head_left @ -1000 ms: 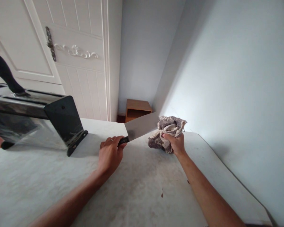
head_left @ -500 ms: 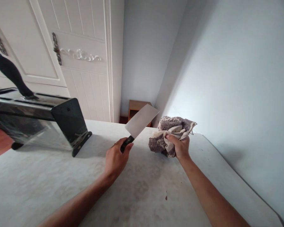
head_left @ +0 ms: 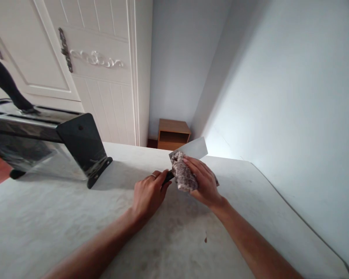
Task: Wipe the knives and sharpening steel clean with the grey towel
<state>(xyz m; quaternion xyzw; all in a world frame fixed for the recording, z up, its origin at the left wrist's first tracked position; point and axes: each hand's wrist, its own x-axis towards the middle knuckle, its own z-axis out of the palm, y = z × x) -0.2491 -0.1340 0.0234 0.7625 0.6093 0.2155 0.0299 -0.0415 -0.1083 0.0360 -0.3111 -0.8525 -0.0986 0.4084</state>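
Note:
My left hand (head_left: 150, 192) is closed round the black handle of a cleaver (head_left: 195, 147), a ring on one finger. The broad steel blade points away and to the right above the table. A bunched grey-brown and white cloth (head_left: 184, 175) is gripped in my right hand (head_left: 205, 182), which presses it against the blade near the handle end. Cloth and fingers hide the lower part of the blade.
A black and clear knife block (head_left: 78, 133) stands on the left of the pale table (head_left: 75, 224), one black-handled tool upright in it. A wooden nightstand (head_left: 174, 126) and white wardrobe (head_left: 104, 89) stand beyond. The wall (head_left: 302, 97) borders the right side.
My right hand has brought the cloth leftward onto the blade. The cleaver has shifted slightly right and is turned lower. The view has moved a little.

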